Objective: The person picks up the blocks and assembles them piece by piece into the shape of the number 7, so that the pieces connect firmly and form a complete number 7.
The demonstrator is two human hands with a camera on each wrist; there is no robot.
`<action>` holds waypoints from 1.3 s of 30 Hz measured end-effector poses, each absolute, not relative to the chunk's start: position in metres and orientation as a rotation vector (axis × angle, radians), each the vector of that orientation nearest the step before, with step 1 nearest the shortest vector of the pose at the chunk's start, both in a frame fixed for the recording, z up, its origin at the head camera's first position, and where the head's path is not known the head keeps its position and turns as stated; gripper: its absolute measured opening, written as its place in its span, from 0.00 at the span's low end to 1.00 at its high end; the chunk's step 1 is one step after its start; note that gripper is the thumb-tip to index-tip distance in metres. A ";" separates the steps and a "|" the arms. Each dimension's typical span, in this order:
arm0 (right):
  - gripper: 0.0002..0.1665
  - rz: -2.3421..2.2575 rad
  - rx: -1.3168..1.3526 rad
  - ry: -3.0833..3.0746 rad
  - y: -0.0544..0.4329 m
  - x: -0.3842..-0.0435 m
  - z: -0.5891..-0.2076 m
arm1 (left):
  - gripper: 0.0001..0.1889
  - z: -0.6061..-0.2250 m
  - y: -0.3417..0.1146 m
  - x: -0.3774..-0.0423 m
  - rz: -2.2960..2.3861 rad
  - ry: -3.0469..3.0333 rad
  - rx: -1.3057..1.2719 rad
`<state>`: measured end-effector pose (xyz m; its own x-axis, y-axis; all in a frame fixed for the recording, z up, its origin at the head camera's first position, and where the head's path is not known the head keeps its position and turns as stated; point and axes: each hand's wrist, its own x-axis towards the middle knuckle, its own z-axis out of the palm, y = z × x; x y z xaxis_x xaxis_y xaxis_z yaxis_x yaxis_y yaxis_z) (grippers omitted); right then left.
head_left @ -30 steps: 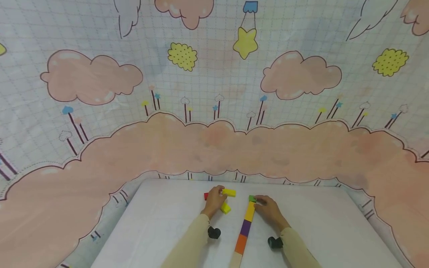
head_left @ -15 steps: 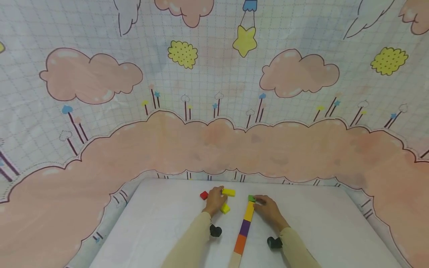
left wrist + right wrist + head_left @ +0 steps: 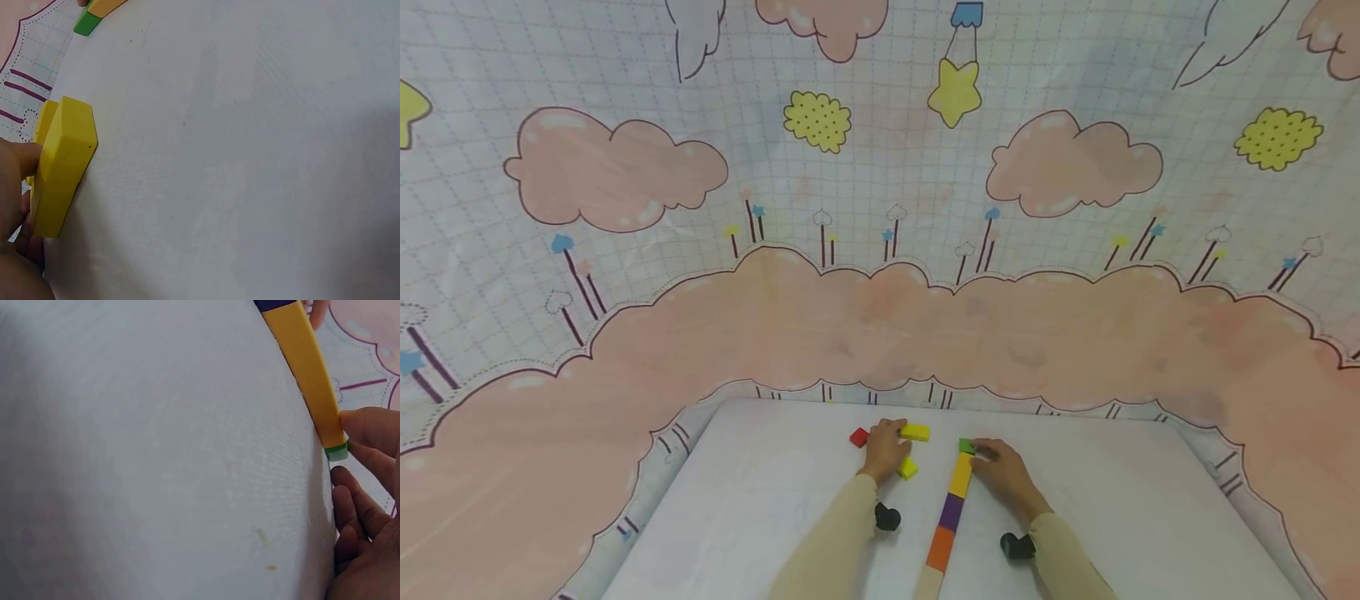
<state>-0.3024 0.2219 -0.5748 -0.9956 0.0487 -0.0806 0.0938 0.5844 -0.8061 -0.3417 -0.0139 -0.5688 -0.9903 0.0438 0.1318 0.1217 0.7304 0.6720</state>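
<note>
A row of coloured blocks runs away from me: a tan block (image 3: pixel 929 583), an orange block (image 3: pixel 939 548), a purple block (image 3: pixel 951 512), a yellow-orange block (image 3: pixel 960 477) and a green block (image 3: pixel 966 446). My right hand (image 3: pixel 1006 473) pinches around the green block's right end, its thumb against the yellow-orange block (image 3: pixel 307 372). Left of the row, my left hand (image 3: pixel 886 450) is among loose blocks. Its thumb (image 3: pixel 28 157) lies against the near yellow block (image 3: pixel 65 165), partly covered by the hand in the head view; whether the fingers grip it, I cannot tell. A far yellow block (image 3: pixel 915 432) sits by its index finger.
A red block (image 3: pixel 859 437) lies just left of my left hand. The white table (image 3: pixel 760 500) ends at a patterned backdrop (image 3: pixel 880 333) behind the blocks. Black pieces, a left one (image 3: pixel 887 518) and a right one (image 3: pixel 1017 547), hang at the sleeves.
The red block has shifted slightly left and turned, and more of it shows beside my left hand. My right hand and the row stay put, apart from slight camera drift.
</note>
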 end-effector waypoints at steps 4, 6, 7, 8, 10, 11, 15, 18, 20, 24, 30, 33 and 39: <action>0.22 -1.411 0.128 2.742 0.221 -0.302 -0.573 | 0.21 -0.569 -0.014 -0.342 -1.120 -2.816 -0.110; 0.22 -1.418 0.136 2.732 0.221 -0.303 -0.573 | 0.20 -0.569 -0.014 -0.342 -1.118 -2.808 -0.102; 0.22 -1.418 0.138 2.731 0.221 -0.303 -0.573 | 0.20 -0.569 -0.014 -0.342 -1.114 -2.808 -0.095; 0.22 -1.417 0.135 2.730 0.221 -0.304 -0.573 | 0.19 -0.570 -0.014 -0.342 -1.111 -2.806 -0.091; 0.22 -1.424 0.141 2.720 0.221 -0.305 -0.573 | 0.18 -0.570 -0.014 -0.343 -1.107 -2.796 -0.087; 0.22 -1.428 0.146 2.712 0.222 -0.305 -0.574 | 0.18 -0.570 -0.014 -0.343 -1.107 -2.793 -0.083; 0.23 -1.428 0.130 2.715 0.223 -0.307 -0.575 | 0.15 -0.570 -0.014 -0.344 -1.129 -2.787 -0.074; 0.23 -1.423 0.109 2.728 0.225 -0.309 -0.576 | 0.14 -0.569 -0.014 -0.346 -1.136 -2.784 -0.071; 0.23 -1.420 0.099 2.737 0.225 -0.311 -0.575 | 0.14 -0.569 -0.014 -0.347 -1.137 -2.779 -0.070; 0.23 -1.424 0.079 2.742 0.226 -0.314 -0.575 | 0.14 -0.567 -0.016 -0.346 -1.177 -2.765 -0.060; 0.23 -1.424 0.070 2.731 0.228 -0.313 -0.577 | 0.14 -0.565 -0.018 -0.340 -1.242 -2.760 -0.079; 0.22 -1.432 0.053 2.734 0.229 -0.314 -0.577 | 0.14 -0.564 -0.020 -0.339 -1.251 -2.752 -0.099; 0.22 -1.432 0.033 2.750 0.229 -0.318 -0.575 | 0.16 -0.564 -0.022 -0.341 -1.229 -2.766 -0.151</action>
